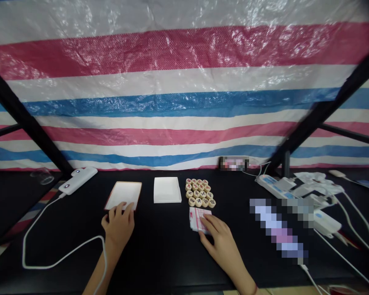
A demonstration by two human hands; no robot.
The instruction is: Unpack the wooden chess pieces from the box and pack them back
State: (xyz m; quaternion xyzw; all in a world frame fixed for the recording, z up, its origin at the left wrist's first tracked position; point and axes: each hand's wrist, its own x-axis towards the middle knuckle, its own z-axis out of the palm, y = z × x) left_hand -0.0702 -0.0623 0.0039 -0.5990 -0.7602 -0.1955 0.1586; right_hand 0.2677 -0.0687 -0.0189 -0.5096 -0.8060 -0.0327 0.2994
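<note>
My left hand point(119, 225) rests at the near edge of a shallow brown-rimmed box point(125, 192) with a white inside. Its fingers are apart and bent over the rim, with the thumb off to the left. My right hand point(219, 239) has its fingertips on a folded white sheet with red lines point(197, 219), its thumb at the lower edge. Just beyond the sheet, several round xiangqi pieces point(199, 192) stand in close rows, some with red characters and some with black. A white open tray point(167, 189) lies between the box and the pieces.
A white power bank point(78, 180) with a cable lies at the left. On the right are a power strip point(275, 186), plugs and tangled white cables point(356, 229). A blurred-out device point(233, 163) stands at the back. Black frame bars point(310, 127) and a striped tarp point(172, 135) enclose the black table.
</note>
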